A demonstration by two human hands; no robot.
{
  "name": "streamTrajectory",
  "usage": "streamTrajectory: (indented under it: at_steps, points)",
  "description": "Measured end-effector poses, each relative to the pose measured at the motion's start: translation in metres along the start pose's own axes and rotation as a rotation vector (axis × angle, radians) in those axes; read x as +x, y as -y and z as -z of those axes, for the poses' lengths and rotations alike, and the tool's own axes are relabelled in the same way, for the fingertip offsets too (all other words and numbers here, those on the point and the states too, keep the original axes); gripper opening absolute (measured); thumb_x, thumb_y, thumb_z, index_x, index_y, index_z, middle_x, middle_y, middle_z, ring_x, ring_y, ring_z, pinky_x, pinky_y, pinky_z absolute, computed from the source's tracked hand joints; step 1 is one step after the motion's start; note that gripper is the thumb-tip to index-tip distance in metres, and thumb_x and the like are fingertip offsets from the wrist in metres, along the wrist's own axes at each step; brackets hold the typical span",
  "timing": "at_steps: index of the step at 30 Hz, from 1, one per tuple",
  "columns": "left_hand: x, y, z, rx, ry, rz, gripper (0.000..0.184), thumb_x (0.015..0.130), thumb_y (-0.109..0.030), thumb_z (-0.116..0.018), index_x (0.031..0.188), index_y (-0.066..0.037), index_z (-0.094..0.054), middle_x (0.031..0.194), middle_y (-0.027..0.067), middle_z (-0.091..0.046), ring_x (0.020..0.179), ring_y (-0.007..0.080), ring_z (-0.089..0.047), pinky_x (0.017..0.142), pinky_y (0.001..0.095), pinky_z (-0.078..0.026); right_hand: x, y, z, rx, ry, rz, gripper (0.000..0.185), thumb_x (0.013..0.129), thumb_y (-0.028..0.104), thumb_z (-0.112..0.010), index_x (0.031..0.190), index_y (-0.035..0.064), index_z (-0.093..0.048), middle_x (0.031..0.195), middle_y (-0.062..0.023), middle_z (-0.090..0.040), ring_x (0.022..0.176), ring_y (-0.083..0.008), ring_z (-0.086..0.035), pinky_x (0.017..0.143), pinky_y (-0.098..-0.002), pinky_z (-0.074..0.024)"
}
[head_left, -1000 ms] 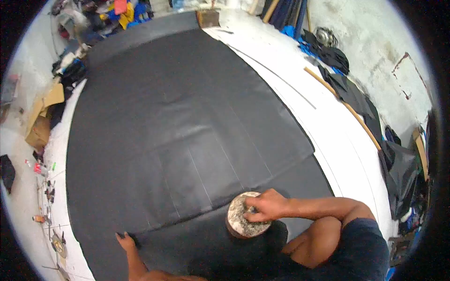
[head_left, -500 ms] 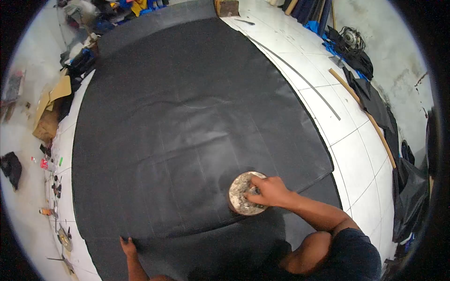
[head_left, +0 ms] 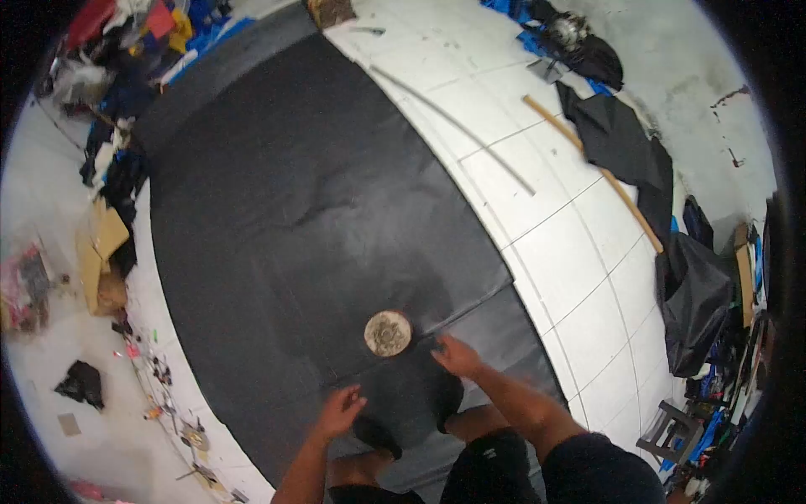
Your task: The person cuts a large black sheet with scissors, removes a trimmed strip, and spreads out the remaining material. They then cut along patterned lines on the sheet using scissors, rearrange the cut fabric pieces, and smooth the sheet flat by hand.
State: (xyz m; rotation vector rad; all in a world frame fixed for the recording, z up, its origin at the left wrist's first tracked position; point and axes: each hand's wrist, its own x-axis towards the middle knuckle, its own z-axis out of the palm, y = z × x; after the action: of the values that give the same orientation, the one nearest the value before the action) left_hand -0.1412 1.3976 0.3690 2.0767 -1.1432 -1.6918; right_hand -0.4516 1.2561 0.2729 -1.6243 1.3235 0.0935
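Black sheet (head_left: 285, 218); white floor tiles (head_left: 571, 227), dark grid lines; tan strip (head_left: 623, 193).

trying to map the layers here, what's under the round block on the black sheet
The black sheet shows all around the round block; the patch directly beneath is covered and can't be seen.

Round, mottled block (head_left: 388, 333) on black sheet (head_left: 277, 252).
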Motion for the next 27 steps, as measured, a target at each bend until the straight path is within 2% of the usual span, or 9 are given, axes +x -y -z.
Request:
streamTrajectory:
  at_steps: [2, 4, 6, 9, 12, 15, 19, 26, 27]
  points:
    - [-0.05, -0.019, 0.004, 0.025, -0.038, 0.071, 0.05, 0.09, -0.035, -0.061, 0.128, -0.003, -0.053, 0.117, 0.0172, -0.058, 0.103, 0.0224, -0.058, 0.088, 0.0351, -0.046, -0.074, -0.045, 0.013, -0.106, 0.002, -0.039, 0.059, 0.09, 0.047, -0.053, 0.129, 0.0025, -0.047, 0.118, -0.0201, -0.057, 0.11, -0.0347, -0.055, 0.094, -0.0436, -0.0425]
    - [-0.1, -0.06, 0.018, -0.123, -0.016, 0.514, 0.05, 0.09, -0.034, -0.061, 0.128, -0.002, -0.052, 0.117, 0.0173, -0.059, 0.101, 0.023, -0.059, 0.087, 0.0343, -0.047, -0.158, -0.094, 0.032, -0.024, 0.1, -0.328, 0.064, 0.087, 0.052, -0.055, 0.126, 0.0023, -0.051, 0.123, -0.0206, -0.055, 0.114, -0.0364, -0.053, 0.097, -0.0459, -0.0411]
    - [-0.125, -0.009, 0.015, -0.101, -0.095, 0.705, 0.048, 0.09, -0.032, -0.061, 0.128, -0.005, -0.052, 0.118, 0.0129, -0.06, 0.096, 0.0233, -0.061, 0.085, 0.0343, -0.047, -0.236, -0.092, 0.098, -0.117, 0.288, -0.517, 0.047, 0.086, 0.051, -0.055, 0.111, 0.0123, -0.063, 0.11, -0.0172, -0.064, 0.104, -0.0402, -0.058, 0.091, -0.0465, -0.0458]
    - [-0.165, -0.006, 0.028, -0.02, -0.087, 0.649, 0.042, 0.093, -0.034, -0.056, 0.125, -0.006, -0.056, 0.117, 0.0097, -0.061, 0.094, 0.0246, -0.062, 0.084, 0.0349, -0.047, -0.316, -0.157, 0.152, -0.161, 0.368, -0.628, 0.042, 0.083, 0.045, -0.058, 0.11, 0.013, -0.066, 0.108, -0.0158, -0.065, 0.101, -0.0376, -0.061, 0.087, -0.0461, -0.0488]
    - [-0.154, 0.018, 0.036, -0.024, -0.055, 0.592, 0.04, 0.094, -0.027, -0.053, 0.128, -0.007, -0.051, 0.121, 0.0105, -0.058, 0.096, 0.029, -0.06, 0.084, 0.0419, -0.047, -0.356, -0.193, 0.197, -0.069, -0.077, -0.646, 0.038, 0.082, 0.035, -0.062, 0.065, 0.0017, -0.065, 0.061, -0.0114, -0.064, 0.054, -0.0223, -0.063, 0.055, -0.0357, -0.0512]
    - [-0.115, 0.004, 0.044, 0.021, 0.011, 0.481, 0.039, 0.094, -0.027, -0.051, 0.128, -0.007, -0.051, 0.123, 0.0121, -0.057, 0.099, 0.0317, -0.059, 0.085, 0.0455, -0.047, -0.342, -0.18, 0.253, 0.213, -0.416, -0.685, 0.028, 0.082, 0.026, -0.067, 0.09, 0.0001, -0.06, 0.064, -0.0095, -0.062, 0.05, -0.0163, -0.059, 0.044, -0.0304, -0.0478]
    - [-0.071, -0.203, 0.054, 0.189, -0.049, 0.412, 0.045, 0.093, -0.04, -0.05, 0.118, -0.004, -0.061, 0.118, 0.0165, -0.061, 0.107, 0.0302, -0.058, 0.09, 0.0414, -0.045, -0.302, -0.089, 0.347, 0.551, -0.529, -0.582, 0.032, 0.083, 0.029, -0.07, 0.094, 0.0013, -0.06, 0.07, -0.0103, -0.065, 0.053, -0.0151, -0.06, 0.047, -0.03, -0.0481]
    - [0.122, -0.343, 0.091, 0.202, -0.077, 0.144, 0.055, 0.084, -0.041, -0.061, 0.124, -0.003, -0.055, 0.121, 0.0187, -0.059, 0.113, 0.0331, -0.055, 0.095, 0.0422, -0.043, -0.327, -0.101, 0.36, 0.698, -0.535, -0.584, 0.04, 0.085, 0.04, -0.067, 0.102, 0.0047, -0.061, 0.069, -0.0071, -0.063, 0.056, -0.0143, -0.059, 0.046, -0.0291, -0.0475]
    - [0.142, -0.381, 0.105, 0.245, -0.093, 0.106, 0.055, 0.085, -0.04, -0.061, 0.124, -0.003, -0.055, 0.122, 0.0192, -0.058, 0.113, 0.0324, -0.055, 0.095, 0.0413, -0.044, -0.34, -0.073, 0.369, 0.599, -0.635, -0.496, 0.056, 0.081, 0.055, -0.063, 0.064, 0.0021, -0.063, 0.055, -0.0084, -0.057, 0.055, -0.0196, -0.052, 0.053, -0.038, -0.0436]
